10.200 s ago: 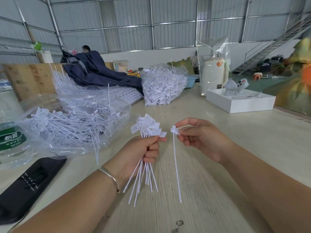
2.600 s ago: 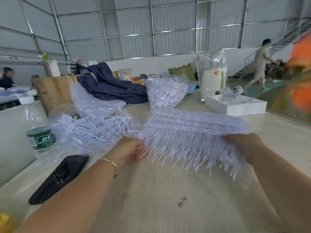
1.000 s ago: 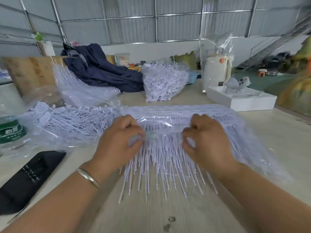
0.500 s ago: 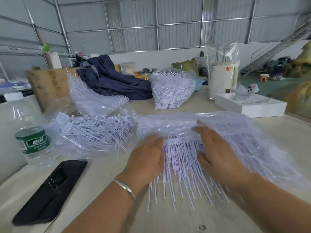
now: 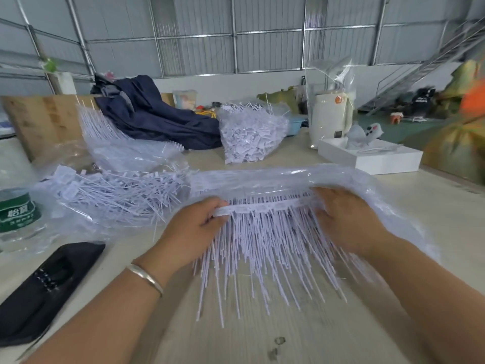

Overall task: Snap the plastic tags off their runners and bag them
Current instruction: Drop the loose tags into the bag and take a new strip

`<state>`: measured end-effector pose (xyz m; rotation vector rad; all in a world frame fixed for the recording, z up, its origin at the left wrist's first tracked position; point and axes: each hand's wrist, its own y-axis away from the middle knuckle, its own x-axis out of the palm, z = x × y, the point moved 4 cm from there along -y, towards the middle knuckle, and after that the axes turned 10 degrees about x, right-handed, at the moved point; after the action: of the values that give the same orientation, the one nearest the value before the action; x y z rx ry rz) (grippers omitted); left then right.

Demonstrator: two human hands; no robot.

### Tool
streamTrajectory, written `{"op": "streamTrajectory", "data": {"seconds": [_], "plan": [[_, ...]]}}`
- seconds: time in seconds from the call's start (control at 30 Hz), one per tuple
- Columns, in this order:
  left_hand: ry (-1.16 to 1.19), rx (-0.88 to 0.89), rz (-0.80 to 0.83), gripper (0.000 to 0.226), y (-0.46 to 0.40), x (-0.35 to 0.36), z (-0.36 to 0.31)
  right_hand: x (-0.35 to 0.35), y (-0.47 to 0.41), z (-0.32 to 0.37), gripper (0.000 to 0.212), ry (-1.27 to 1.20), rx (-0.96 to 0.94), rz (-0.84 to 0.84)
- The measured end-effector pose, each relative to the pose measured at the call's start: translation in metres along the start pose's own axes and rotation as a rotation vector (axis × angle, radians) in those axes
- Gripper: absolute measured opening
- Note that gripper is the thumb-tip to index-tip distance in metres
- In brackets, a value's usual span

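water bottle [image 5: 18, 214] far left | black case [image 5: 47, 287] beside | white box [image 5: 372, 158] behind

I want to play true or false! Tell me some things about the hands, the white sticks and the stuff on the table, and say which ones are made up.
1. Both hands hold a strip of white plastic tags. True: the left hand and the right hand grip its two ends.
2. The tag strip is inside a paper box. False: it sits partly in a clear plastic bag.
3. A water bottle with a green label stands at the far left. True.
4. The bracelet is on the right wrist. False: it is on the left wrist.
5. A dark blue cloth lies at the back of the table. True.
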<state>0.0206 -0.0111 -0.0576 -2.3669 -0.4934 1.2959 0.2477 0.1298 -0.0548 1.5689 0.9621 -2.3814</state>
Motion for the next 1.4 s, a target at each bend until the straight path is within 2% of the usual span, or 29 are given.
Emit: {"op": "streamTrajectory", "data": {"seconds": [0.1,0.17,0.27,0.37,0.47,0.57,0.63,0.77,0.83,0.93,1.03,1.1,1.17,1.23,1.3,1.37,1.4], "plan": [[0.416,-0.132,-0.094,0.022,0.0,-0.002,0.005,0.003,-0.006,-0.018,0.053,0.025,0.034,0.117],[0.486,-0.185,-0.096,0.023,0.0,0.001,0.009,0.005,-0.008,-0.023,0.046,-0.001,0.035,0.15],[0.461,-0.206,-0.14,0.024,-0.001,0.008,0.015,0.006,-0.012,-0.029,0.044,-0.085,0.061,0.241],[0.342,-0.227,-0.126,0.031,-0.001,0.015,0.023,-0.003,-0.015,-0.037,0.035,-0.149,0.089,0.21],[0.2,-0.227,-0.07,0.02,-0.004,0.02,0.03,-0.021,-0.016,-0.044,0.033,-0.099,0.151,0.159],[0.109,-0.212,-0.069,0.022,-0.005,0.02,0.032,-0.042,-0.014,-0.034,0.03,0.042,0.049,-0.037],[0.072,-0.185,-0.011,0.02,-0.004,0.017,0.03,-0.047,-0.009,-0.025,0.039,0.038,-0.016,0.039],[0.117,-0.131,0.047,0.007,0.003,0.003,0.019,-0.036,0.008,-0.003,0.049,-0.438,-0.034,0.589],[0.199,-0.106,0.023,0.005,0.005,-0.004,0.006,-0.037,0.015,0.012,0.055,-0.715,-0.109,0.718],[0.428,-0.15,0.057,0.02,0.008,0.002,-0.017,-0.042,0.022,0.029,0.064,-1.116,-0.249,0.759],[0.511,-0.065,0.144,0.017,0.011,0.013,-0.051,-0.054,0.025,0.04,0.056,-1.392,-0.337,0.747],[0.493,0.047,0.077,0.02,0.01,0.01,-0.069,-0.067,0.021,0.039,0.044,-1.523,-0.332,0.717],[0.437,0.145,-0.082,0.028,0.005,-0.003,-0.079,-0.087,0.014,0.036,0.032,-1.56,-0.311,0.601],[0.408,0.136,-0.316,0.033,-0.004,-0.022,-0.078,-0.111,0.007,0.035,0.024,-1.459,-0.251,0.385],[0.299,0.102,-0.525,0.026,-0.014,-0.044,-0.07,-0.139,0.004,0.04,0.015,-1.295,-0.212,0.195],[0.185,0.047,-0.579,0.008,-0.025,-0.059,-0.055,-0.163,-0.002,0.047,0.017,-1.115,-0.212,0.058],[0.073,-0.003,-0.565,0.01,-0.03,-0.062,-0.045,-0.17,-0.008,0.05,0.018,-1.009,-0.208,-0.001]]}}
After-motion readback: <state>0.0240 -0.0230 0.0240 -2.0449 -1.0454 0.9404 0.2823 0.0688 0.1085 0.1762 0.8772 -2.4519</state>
